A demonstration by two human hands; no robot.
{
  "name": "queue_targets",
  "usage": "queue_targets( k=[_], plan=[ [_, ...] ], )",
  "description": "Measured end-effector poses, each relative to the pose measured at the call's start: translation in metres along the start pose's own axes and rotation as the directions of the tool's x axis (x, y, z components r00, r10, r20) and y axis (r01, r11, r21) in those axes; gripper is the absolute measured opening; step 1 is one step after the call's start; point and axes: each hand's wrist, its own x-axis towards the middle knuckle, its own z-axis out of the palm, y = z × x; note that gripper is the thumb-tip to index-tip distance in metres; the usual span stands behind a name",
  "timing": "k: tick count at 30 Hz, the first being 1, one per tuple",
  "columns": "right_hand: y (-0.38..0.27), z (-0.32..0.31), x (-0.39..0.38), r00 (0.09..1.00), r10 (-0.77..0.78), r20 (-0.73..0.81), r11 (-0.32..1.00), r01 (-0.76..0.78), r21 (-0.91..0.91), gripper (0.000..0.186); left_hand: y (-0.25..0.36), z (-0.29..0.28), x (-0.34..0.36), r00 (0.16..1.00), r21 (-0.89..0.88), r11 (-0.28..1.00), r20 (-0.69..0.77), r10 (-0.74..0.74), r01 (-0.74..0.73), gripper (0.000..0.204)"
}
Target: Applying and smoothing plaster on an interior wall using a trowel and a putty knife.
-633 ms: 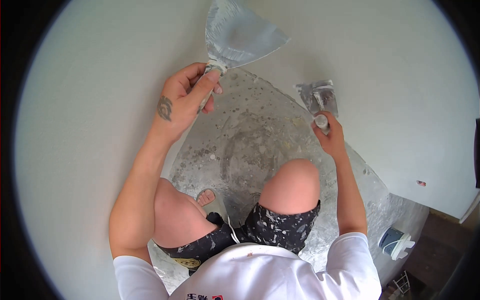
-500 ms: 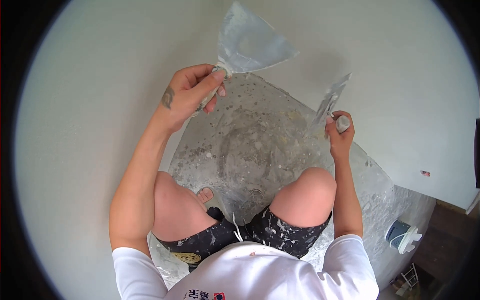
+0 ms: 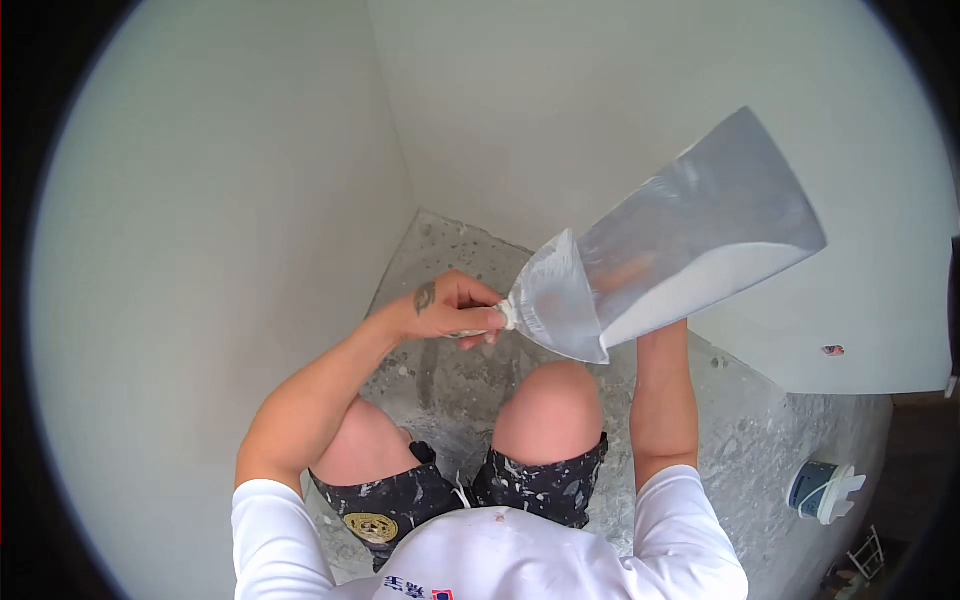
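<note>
The wide metal blade [image 3: 705, 222] hides the right hand and, it seems, its own handle

Room, apparently under renovation: bare pale walls [image 3: 220, 200], spattered floor [image 3: 740, 470], bucket [image 3: 812, 490]

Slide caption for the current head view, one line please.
Over a mottled floor, the left hand holds a fan-shaped scraper overlapping a broad metal trowel blade, which hides the right hand.
</note>
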Motion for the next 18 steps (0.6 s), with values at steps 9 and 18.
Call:
queue_targets(
  k=[9,18],
  plan=[
    [0.005,-0.032,-0.057,0.964,0.261,-0.055,0.964,-0.263,-0.035,0.033,0.022,-0.010,-0.017,0.916,-0.111,0.949,-0.314,0.249,-0.296,0.029],
    [-0.014,-0.010,-0.087,0.916,0.338,0.217,0.457,0.042,-0.888,0.043,-0.001,-0.002,-0.026,0.630,0.549,0.805,-0.548,0.550,-0.224,0.017]
  ],
)
